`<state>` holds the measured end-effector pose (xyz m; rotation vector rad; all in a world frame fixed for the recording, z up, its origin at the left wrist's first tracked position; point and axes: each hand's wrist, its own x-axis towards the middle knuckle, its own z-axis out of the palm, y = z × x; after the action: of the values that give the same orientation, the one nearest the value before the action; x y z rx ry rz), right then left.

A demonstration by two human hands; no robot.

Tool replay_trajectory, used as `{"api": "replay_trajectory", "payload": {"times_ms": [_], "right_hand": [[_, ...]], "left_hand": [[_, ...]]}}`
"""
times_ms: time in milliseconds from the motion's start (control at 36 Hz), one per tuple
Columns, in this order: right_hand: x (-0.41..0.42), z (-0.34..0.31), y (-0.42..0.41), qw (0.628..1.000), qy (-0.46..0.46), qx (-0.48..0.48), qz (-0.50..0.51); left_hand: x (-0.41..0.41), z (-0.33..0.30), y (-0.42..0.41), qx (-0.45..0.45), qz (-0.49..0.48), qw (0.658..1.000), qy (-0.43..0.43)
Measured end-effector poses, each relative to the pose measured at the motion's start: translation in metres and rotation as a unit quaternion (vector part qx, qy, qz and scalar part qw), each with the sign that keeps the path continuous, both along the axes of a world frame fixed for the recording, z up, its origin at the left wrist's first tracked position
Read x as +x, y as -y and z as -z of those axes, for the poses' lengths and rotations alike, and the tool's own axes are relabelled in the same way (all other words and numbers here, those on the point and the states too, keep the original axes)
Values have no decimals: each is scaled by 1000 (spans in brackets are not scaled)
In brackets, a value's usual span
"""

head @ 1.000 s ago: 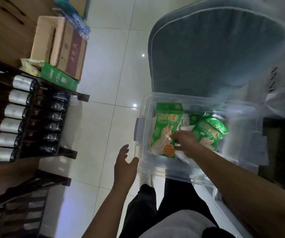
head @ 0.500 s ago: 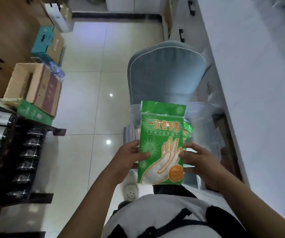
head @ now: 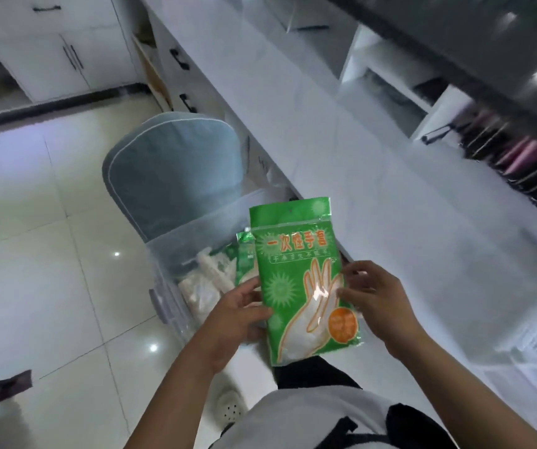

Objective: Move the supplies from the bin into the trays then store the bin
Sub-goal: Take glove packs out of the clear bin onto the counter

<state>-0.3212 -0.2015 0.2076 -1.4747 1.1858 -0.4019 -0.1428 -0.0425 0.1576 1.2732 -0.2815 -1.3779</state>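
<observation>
Green plastic packet of disposable gloves (head: 302, 283) pinched at both side edges, left hand (head: 238, 311) and right hand (head: 375, 298), above the clear plastic bin (head: 176, 254) with more packets inside.

Landmark: clear plastic bin (head: 176, 254), on a chair seat.
Glove packet (head: 302, 280): green, printed with a hand outline, held upright above the bin's near right corner.
Left hand (head: 238, 311): grips the packet's left edge, thumb on the front, over the bin's near side.
Right hand (head: 374, 299): pinches the packet's right edge, to the right of the bin.
Inside the bin: a second green packet (head: 244, 251) and pale plastic-wrapped supplies (head: 205, 280).
Chair back (head: 176, 170): grey-blue, just behind the bin.
White counter (head: 374, 150): runs along the bin's right side.
Tiled floor (head: 50, 254): left of the bin.
</observation>
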Motion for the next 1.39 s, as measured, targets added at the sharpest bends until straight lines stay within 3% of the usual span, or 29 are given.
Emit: {"api": "replay_trajectory", "payload": {"times_ms": [250,639,694,750,806,861,917,1000,1083,1194,1306,1389], "right_hand": [[-15,10,55,999,-22,17,24],[-61,27,198,991,-55,14,123],[-66,33,210,988,-94,-19,124],[-67,40,217,979,-180,-66,75],[-65,48,219,961,-262,-91,2],[-63,57,216,944,-311,-99,-49],[-61,63,210,931,-340,-107,-78],[-57,64,204,922,-355,-126,-89],[-48,58,200,918,-360,-136,-92],[-23,42,183,921,-340,-151,-117],[12,36,151,927,-290,-174,-164],[37,51,124,906,-294,-194,-234]], "left_hand": [[-14,-15,78,50,-49,996,54],[-57,10,294,81,95,986,111],[-65,12,311,65,114,977,166],[-67,16,320,32,156,919,360],[-64,27,321,12,237,807,541],[-62,35,314,62,317,729,603],[-58,44,304,89,353,692,623],[-47,49,290,81,364,678,634],[-30,51,274,73,351,684,636],[3,58,238,99,302,717,621],[50,75,189,186,204,791,546],[82,106,139,281,142,842,438]]}}
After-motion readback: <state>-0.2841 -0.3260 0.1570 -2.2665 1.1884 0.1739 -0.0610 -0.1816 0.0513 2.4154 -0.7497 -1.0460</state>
